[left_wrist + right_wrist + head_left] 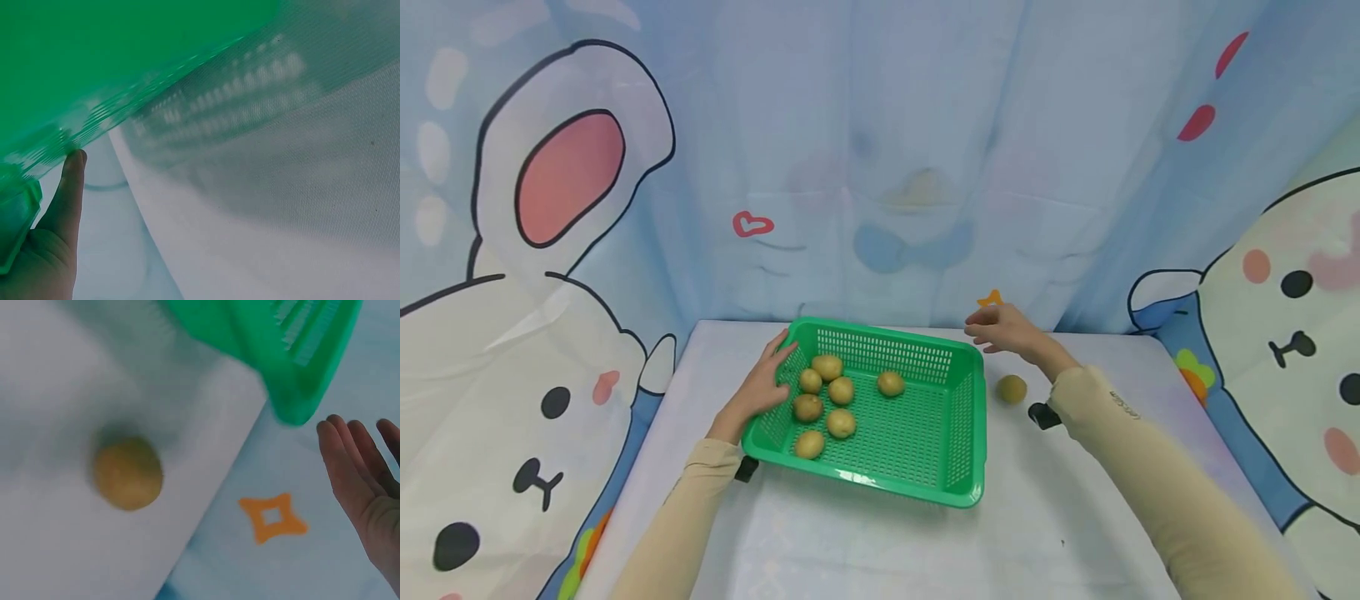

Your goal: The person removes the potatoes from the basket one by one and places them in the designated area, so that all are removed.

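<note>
A green plastic basket [895, 442] with slotted walls holds several potatoes [841, 423], most of them grouped toward its left end. My left hand [758, 390] grips the basket's left end, its thumb over the inner side and its fingers at the rim. In the left wrist view a finger [69, 194] touches the slotted wall, and a shadow of the basket falls on the cloth below. My right hand [1011, 332] is off the basket's far right corner, fingers extended and holding nothing. One loose potato [1012, 389] lies on the table to the right of the basket.
A white cloth covers the table [850, 542]. Behind it hangs a pale blue curtain [910, 100] printed with cartoon animals, reaching round both sides. Black wrist-camera pieces show under each forearm.
</note>
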Tool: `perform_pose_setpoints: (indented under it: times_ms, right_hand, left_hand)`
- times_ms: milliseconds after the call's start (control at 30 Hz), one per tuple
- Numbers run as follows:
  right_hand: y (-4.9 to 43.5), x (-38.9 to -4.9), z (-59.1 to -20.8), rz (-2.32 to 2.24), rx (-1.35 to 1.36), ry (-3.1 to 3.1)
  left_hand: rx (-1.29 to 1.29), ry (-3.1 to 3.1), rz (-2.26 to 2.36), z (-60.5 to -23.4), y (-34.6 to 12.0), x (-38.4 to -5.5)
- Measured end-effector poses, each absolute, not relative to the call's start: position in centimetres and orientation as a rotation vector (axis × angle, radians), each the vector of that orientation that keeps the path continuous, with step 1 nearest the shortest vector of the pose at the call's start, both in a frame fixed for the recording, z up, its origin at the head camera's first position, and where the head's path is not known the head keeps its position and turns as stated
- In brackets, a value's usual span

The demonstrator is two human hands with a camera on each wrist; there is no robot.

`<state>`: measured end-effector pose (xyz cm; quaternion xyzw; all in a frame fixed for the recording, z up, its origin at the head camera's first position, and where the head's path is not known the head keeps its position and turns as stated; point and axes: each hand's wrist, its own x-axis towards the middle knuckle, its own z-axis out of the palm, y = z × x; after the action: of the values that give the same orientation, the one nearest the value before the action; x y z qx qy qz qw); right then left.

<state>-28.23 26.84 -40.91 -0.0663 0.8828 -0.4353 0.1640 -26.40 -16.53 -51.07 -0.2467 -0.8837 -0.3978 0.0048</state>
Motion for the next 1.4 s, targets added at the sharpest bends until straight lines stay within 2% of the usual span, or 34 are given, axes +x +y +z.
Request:
perform_pose_setpoints:
  times_ms: [400,967,1400]
  right_hand:
    - [20.4,-29.4,-40.4,-0.968,-0.267,2.326]
    - [14.7,-30.0,-46.2,-0.862,-0.235,2.284]
    - [13.2,-29.1,-48.1,-0.824,-0.28,2.385]
  left_hand:
    - [-0.776,-2.768,-1.257,-51.0,-16.5,-26.4]
    - [-0.772,-2.77,-1.275,-51.4,-16.7,-26.6]
    - [-0.779,-2.756,-1.26,-51.2,-16.6,-26.6]
